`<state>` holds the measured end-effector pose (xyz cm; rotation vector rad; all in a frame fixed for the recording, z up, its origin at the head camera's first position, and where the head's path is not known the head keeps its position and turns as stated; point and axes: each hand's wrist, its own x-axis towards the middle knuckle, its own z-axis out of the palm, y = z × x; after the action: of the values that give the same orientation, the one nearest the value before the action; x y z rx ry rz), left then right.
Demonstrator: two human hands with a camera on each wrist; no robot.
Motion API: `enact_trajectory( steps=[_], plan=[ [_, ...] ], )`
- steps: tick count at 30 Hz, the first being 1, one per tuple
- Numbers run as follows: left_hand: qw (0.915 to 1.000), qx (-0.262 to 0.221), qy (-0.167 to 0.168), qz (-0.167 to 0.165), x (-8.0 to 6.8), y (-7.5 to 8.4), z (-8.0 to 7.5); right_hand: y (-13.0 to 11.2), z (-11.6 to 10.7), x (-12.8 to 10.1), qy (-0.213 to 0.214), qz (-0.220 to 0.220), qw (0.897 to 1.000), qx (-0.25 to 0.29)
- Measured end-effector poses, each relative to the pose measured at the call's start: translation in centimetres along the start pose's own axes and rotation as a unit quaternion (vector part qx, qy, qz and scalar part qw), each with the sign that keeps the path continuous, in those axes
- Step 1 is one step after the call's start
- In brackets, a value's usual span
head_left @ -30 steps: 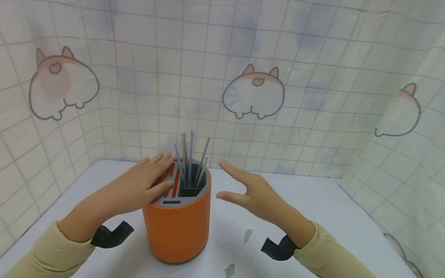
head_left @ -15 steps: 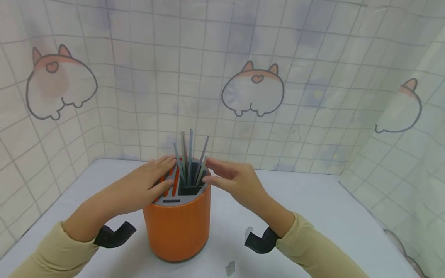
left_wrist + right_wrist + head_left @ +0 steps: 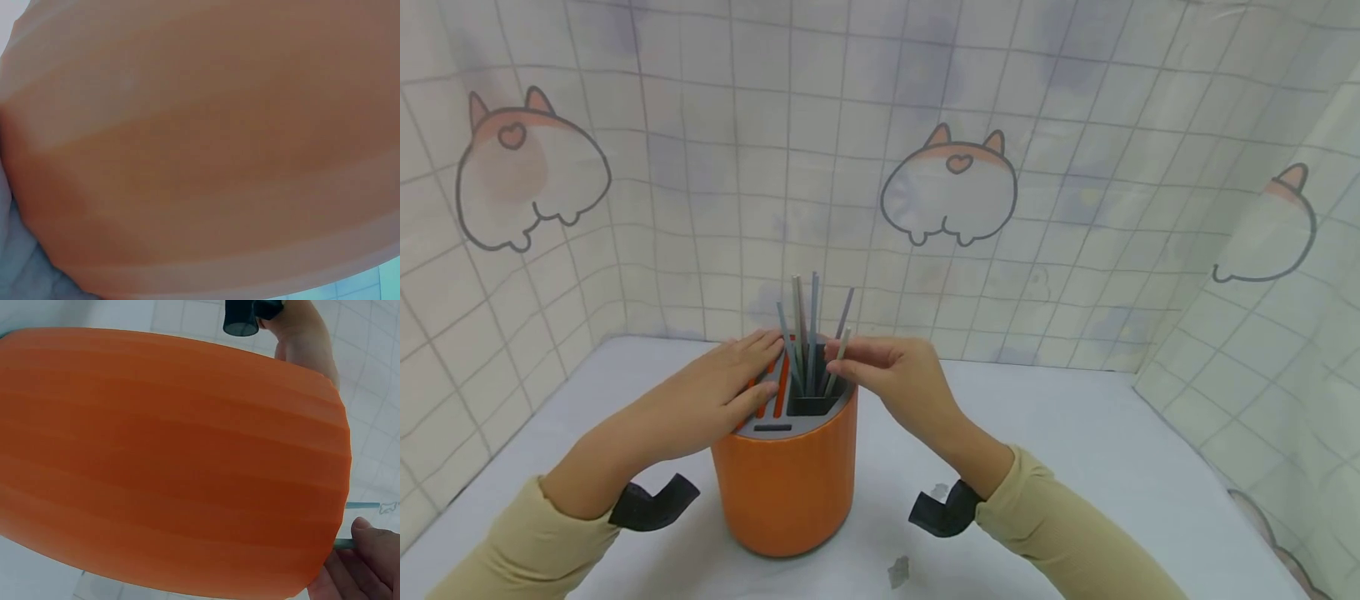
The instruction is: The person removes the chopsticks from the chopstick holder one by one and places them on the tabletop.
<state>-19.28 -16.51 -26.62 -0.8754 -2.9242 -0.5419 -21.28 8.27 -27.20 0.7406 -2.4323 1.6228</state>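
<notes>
One pale stick (image 3: 844,342) stands in the dark compartment (image 3: 810,407) near the right edge of the orange holder (image 3: 781,500), long axis near upright, top leaning right — pinched in the narrow grip of the nearer right hand (image 3: 906,379); left hand (image 3: 707,406) across the left edge.

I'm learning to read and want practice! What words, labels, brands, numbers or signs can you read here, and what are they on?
There are none I can read.
Orange round plastic-looking holder with a grey slotted top: no writing shows.
Thin straight pastel sticks: too small to tell.
White sheet with grey grid lines: only pictures, rounded white-and-orange animals with little pink hearts.
</notes>
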Motion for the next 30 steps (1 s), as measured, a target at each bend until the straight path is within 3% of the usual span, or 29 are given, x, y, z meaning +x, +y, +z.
enact_trajectory(
  steps=[6, 11, 17, 21, 26, 28, 30],
  plan=[
    [1.0, 0.003, 0.001, -0.001, -0.1, 0.0, 0.2, -0.2, -0.2, 0.3, 0.017, -0.019, 1.0, 0.011],
    [0.9999, 0.006, 0.011, 0.006, -0.1, -0.1, 0.4, -1.6, -1.6, 0.6, 0.068, -0.08, 0.991, 0.078],
    [0.9999, 0.003, 0.015, 0.007, -0.2, -0.2, 0.2, -4.4, -4.1, 0.9, 0.166, -0.181, 0.958, 0.146],
    [0.9999, 0.005, 0.015, 0.001, -0.2, -0.2, -0.1, -6.1, -5.9, 1.0, 0.239, -0.243, 0.923, 0.179],
    [0.9999, 0.005, 0.014, -0.005, -0.3, -0.1, -0.1, -7.1, -8.4, 0.9, 0.309, -0.249, 0.877, 0.27],
    [0.9999, 0.003, 0.014, -0.006, -0.4, -0.1, -0.1, -6.8, -9.2, 0.9, 0.319, -0.234, 0.872, 0.287],
    [0.9999, 0.002, 0.015, -0.008, -0.4, -0.1, -0.1, -5.9, -9.7, 1.1, 0.313, -0.211, 0.884, 0.277]
  ],
)
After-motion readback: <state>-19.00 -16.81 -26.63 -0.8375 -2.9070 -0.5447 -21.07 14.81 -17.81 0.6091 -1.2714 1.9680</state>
